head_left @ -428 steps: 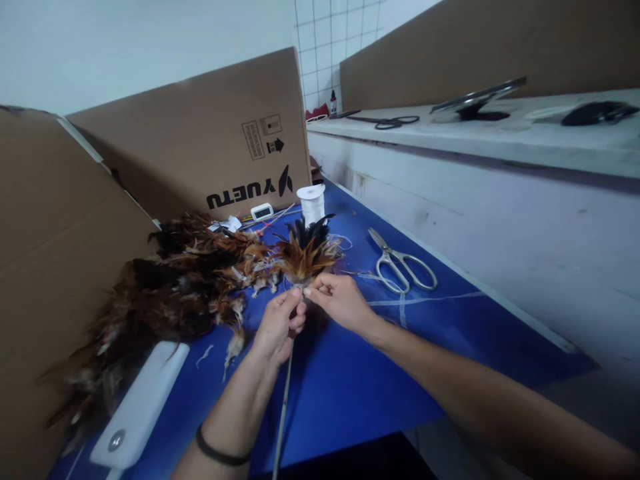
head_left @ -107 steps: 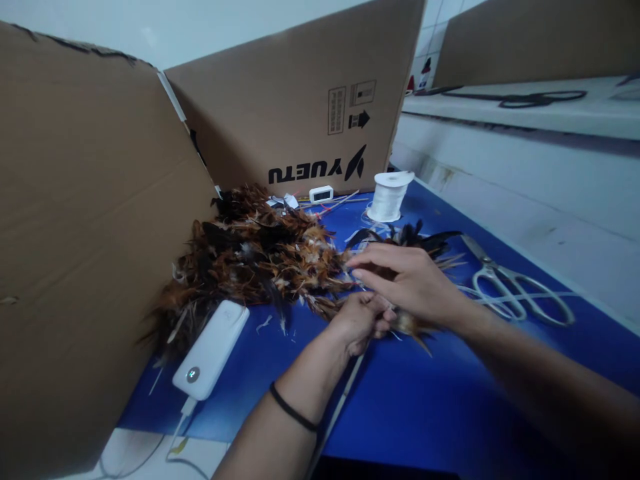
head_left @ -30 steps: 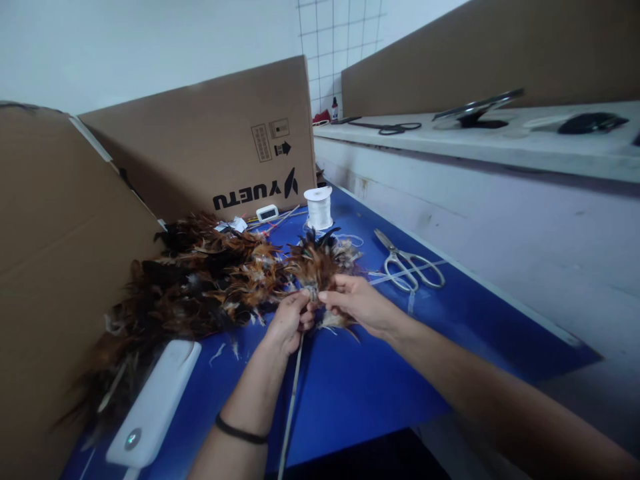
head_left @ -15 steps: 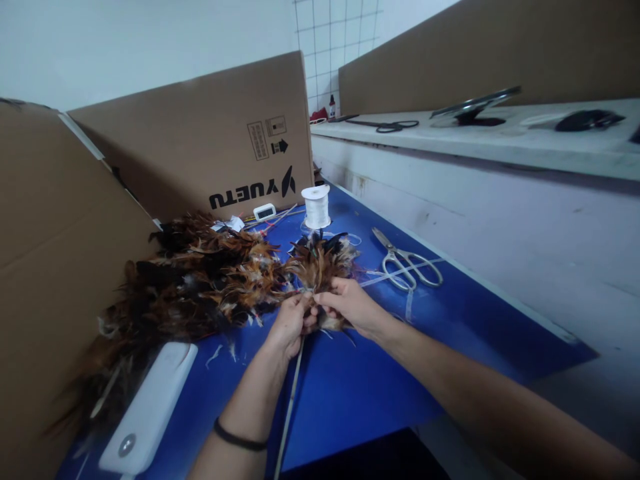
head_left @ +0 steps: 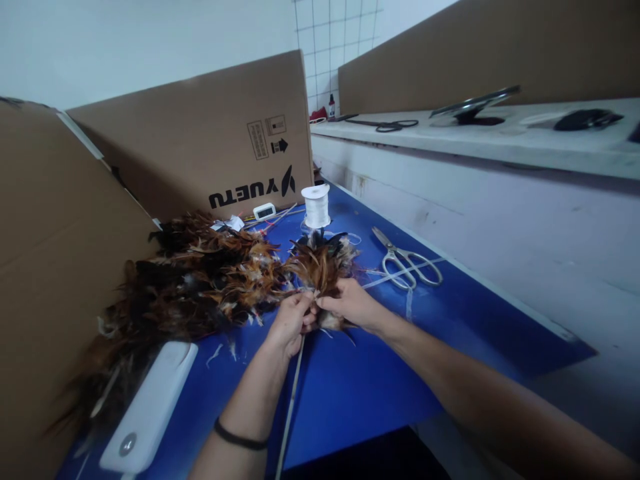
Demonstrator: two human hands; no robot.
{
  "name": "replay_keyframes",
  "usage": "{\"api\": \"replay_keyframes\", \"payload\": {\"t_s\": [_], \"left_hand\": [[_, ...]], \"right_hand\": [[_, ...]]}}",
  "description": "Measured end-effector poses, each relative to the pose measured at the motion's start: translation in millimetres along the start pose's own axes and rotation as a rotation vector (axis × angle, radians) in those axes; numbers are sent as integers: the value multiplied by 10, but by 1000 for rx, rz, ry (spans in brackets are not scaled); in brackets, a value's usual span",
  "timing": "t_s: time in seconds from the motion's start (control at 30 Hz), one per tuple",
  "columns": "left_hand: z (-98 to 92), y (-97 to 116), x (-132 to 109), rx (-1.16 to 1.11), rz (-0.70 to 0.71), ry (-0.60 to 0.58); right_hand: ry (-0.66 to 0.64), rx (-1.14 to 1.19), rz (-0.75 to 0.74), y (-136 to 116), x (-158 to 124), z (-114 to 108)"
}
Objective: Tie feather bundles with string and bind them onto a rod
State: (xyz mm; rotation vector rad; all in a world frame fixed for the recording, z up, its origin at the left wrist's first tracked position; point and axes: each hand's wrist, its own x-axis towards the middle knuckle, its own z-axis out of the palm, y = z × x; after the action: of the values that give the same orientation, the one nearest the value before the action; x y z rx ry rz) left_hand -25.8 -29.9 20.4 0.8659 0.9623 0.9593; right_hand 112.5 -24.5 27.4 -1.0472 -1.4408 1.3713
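Feathers (head_left: 319, 267), one bunch, sit mid-view over the blue desk (head_left: 365, 393). On my feed, the left hand (head_left: 291, 321) has its grip clenched on one stick (head_left: 291, 407) by the bunch's base; the right hand (head_left: 356, 305) pinches there. I count three cardboard panels (head_left: 185, 143), two walling the desk's left and far sides. Blue surface runs from the right forearm (head_left: 465, 370) to the wall (head_left: 475, 233). One feather pile (head_left: 200, 280) takes the left, one white power bank (head_left: 153, 403) before it. One pair of silver scissors (head_left: 393, 251) lies rightward; one spool (head_left: 315, 191), wound with white string (head_left: 317, 211), stands behind the bunch.

Head-worn view, forward and down
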Motion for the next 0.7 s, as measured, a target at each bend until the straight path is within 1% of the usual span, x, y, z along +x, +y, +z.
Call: {"api": "replay_keyframes", "payload": {"t_s": [0.1,0.2,0.3,0.43,0.53,0.7], "left_hand": [[21,4,-13,18,21,3],[28,8,-18,29,24,-9],[21,9,-15,22,-1,3],[10,5,-6,21,-32,24],[14,-11,-2,36,-55,2],[25,-32,-6,48,-67,-25]], "right_hand": [[33,-47,0,-24,-17,19],[71,-64,-20,-32,-19,-13],[35,-84,-74,-50,-21,-91],[-62,-201,-239,-118,-37,-197],[-129,-269,-327,-137,-32,-228],[-120,-416,-436,-91,5,-205]]}}
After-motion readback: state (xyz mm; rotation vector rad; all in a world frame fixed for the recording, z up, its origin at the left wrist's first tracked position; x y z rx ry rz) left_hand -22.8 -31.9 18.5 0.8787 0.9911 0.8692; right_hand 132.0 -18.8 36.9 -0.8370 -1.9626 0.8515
